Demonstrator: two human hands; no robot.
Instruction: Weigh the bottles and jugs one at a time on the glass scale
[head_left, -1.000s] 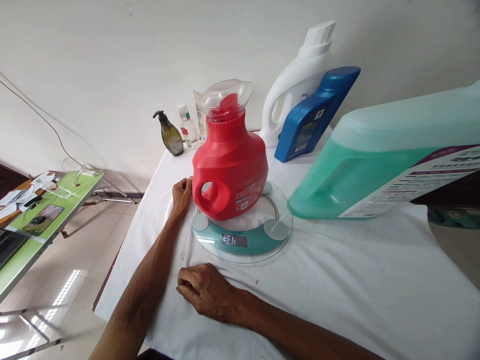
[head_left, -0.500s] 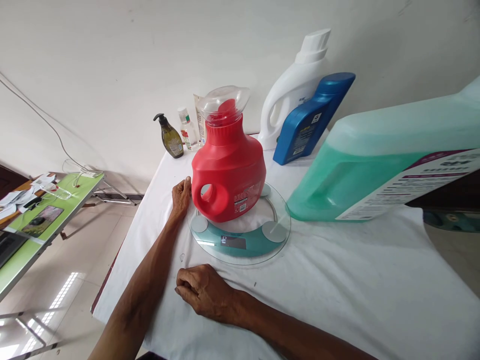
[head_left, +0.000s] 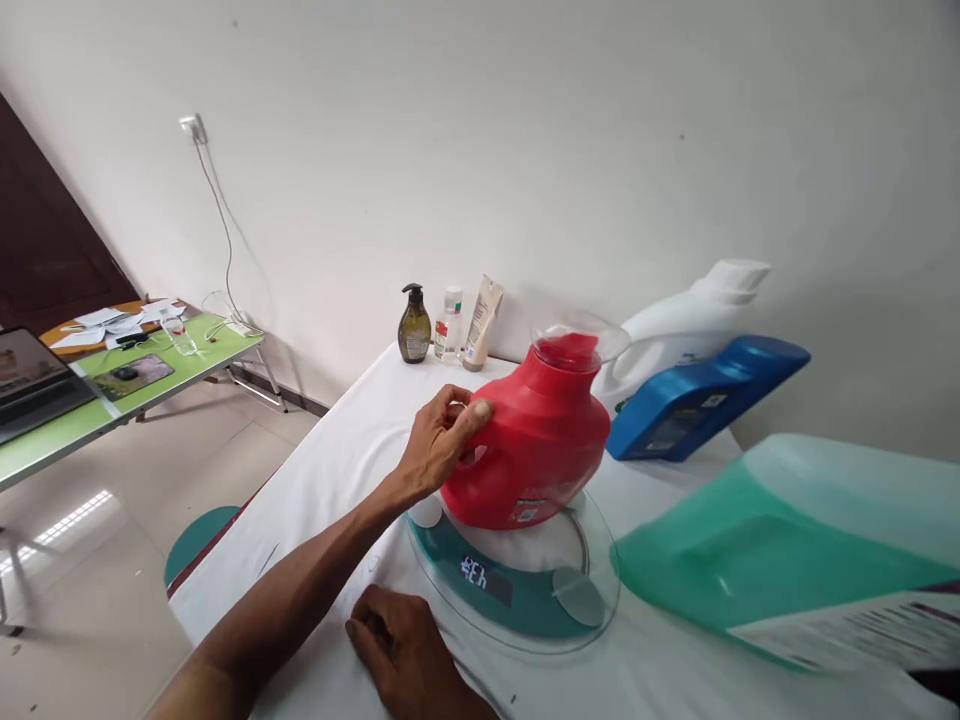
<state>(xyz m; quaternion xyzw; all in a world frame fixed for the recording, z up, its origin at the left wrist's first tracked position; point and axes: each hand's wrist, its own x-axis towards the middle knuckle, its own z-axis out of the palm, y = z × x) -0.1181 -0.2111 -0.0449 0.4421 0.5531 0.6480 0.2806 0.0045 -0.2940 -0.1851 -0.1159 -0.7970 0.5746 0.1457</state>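
A red detergent jug [head_left: 529,450] with a clear plastic cap piece [head_left: 589,335] on top stands on a round glass scale [head_left: 525,615]. The scale's small display [head_left: 486,580] is lit, but I cannot read its figures for certain. My left hand [head_left: 442,435] is closed round the jug's handle, thumb on top. In front of the scale my right hand [head_left: 405,650] rests on the white cloth, fingers curled into a loose fist with nothing showing in it.
Right of the jug are a blue bottle [head_left: 697,400], a white bottle [head_left: 690,320] and a large green-liquid jug [head_left: 787,530]. A pump bottle [head_left: 414,328], a small clear bottle [head_left: 450,325] and a tube [head_left: 482,325] stand by the wall. A green table [head_left: 157,380] is at left.
My left hand has moved from the scale's left edge up onto the red jug's handle and gripped it. The scale's display now looks different. The head view has turned left and up.
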